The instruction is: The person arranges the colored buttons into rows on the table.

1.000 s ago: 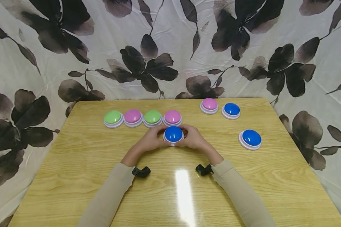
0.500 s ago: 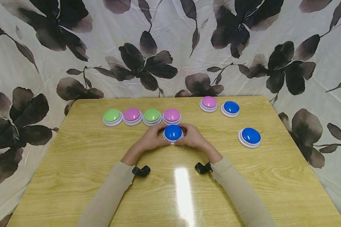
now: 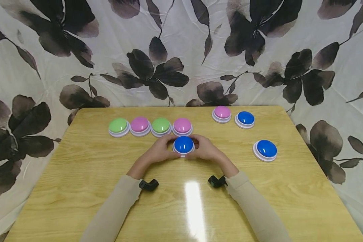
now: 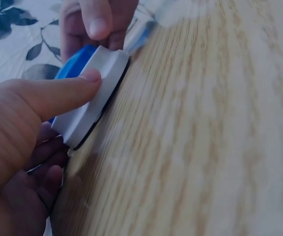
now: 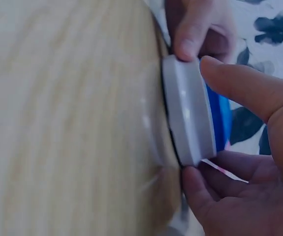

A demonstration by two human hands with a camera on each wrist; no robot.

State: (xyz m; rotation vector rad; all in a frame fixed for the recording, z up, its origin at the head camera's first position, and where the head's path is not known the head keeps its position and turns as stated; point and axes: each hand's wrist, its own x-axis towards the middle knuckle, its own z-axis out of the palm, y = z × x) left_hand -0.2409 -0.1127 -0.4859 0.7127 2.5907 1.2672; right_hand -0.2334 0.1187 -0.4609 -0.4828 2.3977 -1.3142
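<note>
A blue push button (image 3: 183,144) with a white round base stands dome-up at the middle of the wooden table, just in front of a pink push button (image 3: 182,125). My left hand (image 3: 161,150) holds its left side, and my right hand (image 3: 207,150) holds its right. In the left wrist view the left thumb (image 4: 77,91) lies against the white base (image 4: 94,101), with the other fingers partly hidden behind. The right wrist view has the right thumb (image 5: 239,83) at the upper rim and fingertips at the base's far side (image 5: 188,115), close over the table.
Left of that pink button, a green (image 3: 160,125), a pink (image 3: 140,124) and another green button (image 3: 118,126) stand in a row. On the right are a pink (image 3: 222,113) and two blue buttons (image 3: 245,118). A floral cloth (image 3: 205,50) hangs behind the table (image 3: 78,201).
Both hands stay around the blue push button in the same place. Only the head view shifts slightly up and down.
</note>
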